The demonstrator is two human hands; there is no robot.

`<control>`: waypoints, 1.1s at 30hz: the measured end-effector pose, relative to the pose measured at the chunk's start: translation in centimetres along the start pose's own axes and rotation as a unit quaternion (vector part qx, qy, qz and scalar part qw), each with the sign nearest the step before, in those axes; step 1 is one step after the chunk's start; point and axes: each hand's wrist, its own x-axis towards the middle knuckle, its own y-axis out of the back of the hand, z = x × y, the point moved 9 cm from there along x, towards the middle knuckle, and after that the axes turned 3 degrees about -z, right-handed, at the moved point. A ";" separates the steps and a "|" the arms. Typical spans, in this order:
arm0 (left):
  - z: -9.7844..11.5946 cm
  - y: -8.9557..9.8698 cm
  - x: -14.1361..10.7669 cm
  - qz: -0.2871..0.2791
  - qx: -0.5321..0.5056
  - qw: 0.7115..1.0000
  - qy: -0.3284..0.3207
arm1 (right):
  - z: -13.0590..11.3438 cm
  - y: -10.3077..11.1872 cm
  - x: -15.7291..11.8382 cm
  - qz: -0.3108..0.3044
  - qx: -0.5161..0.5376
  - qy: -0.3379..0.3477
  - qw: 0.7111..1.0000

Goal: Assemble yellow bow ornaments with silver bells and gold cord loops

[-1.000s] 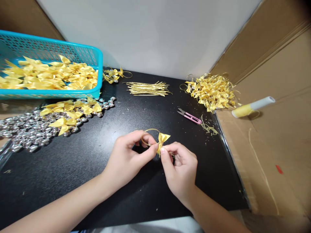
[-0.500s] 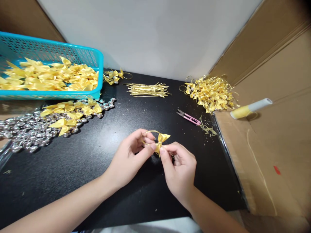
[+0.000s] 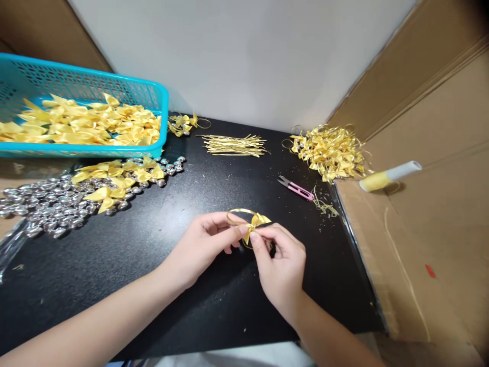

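Note:
Over the black table [image 3: 171,285], my left hand [image 3: 214,239] pinches a yellow bow [image 3: 256,221] at its knot from the left, between thumb and index finger. A thin gold cord loop [image 3: 240,210] curves up from the bow over my left fingers. From the right, the thumb and index finger of my right hand [image 3: 280,257] grip the same bow just below its knot. The fingertips of both hands nearly meet there. Part of the cord beneath the bow is hidden by the fingers.
Left stands a blue basket [image 3: 162,117] of yellow bows; silver beads [image 3: 57,209] and more bows lie before it. Gold cords [image 3: 235,145] lie at the back. Pink snips [image 3: 298,189], cord scraps [image 3: 324,206], a heap of looped bows [image 3: 328,153] and a grey-yellow tube [image 3: 389,176] are right.
The bow has turned slightly, and its loop lies flatter. My left fingers have shifted below the loop. The view has moved slightly, with the surroundings displaced.

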 end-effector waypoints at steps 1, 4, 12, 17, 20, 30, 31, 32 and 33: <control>-0.1 0.0 0.0 -0.003 -0.003 1.000 0.004 | -0.1 0.0 0.0 0.001 -0.003 0.005 1.000; -0.6 0.0 0.1 -0.009 -0.010 1.000 0.016 | -0.3 0.0 0.0 0.003 -0.012 0.028 1.000; 0.9 0.0 -0.1 -0.007 0.029 0.999 -0.032 | -0.6 0.0 0.0 0.002 -0.019 0.036 0.999; 1.2 0.1 -0.2 0.004 0.073 0.996 -0.045 | -0.6 0.0 0.0 0.006 -0.017 0.035 0.999; 1.1 0.1 -0.2 0.003 0.094 0.995 -0.043 | -0.8 0.0 0.0 0.007 -0.023 0.045 0.999; 1.6 0.1 -0.3 -0.006 0.138 0.989 -0.055 | -1.3 -0.2 0.0 0.000 -0.042 0.077 0.996; 1.6 0.0 -0.2 -0.013 0.134 0.989 -0.058 | -1.3 -0.3 0.0 -0.001 -0.043 0.077 0.996; 1.7 0.0 -0.2 -0.018 0.128 0.990 -0.059 | -1.2 -0.3 0.0 -0.002 -0.044 0.075 0.996; 1.7 0.0 -0.1 -0.021 0.121 0.991 -0.057 | -1.1 -0.4 -0.1 -0.004 -0.043 0.073 0.996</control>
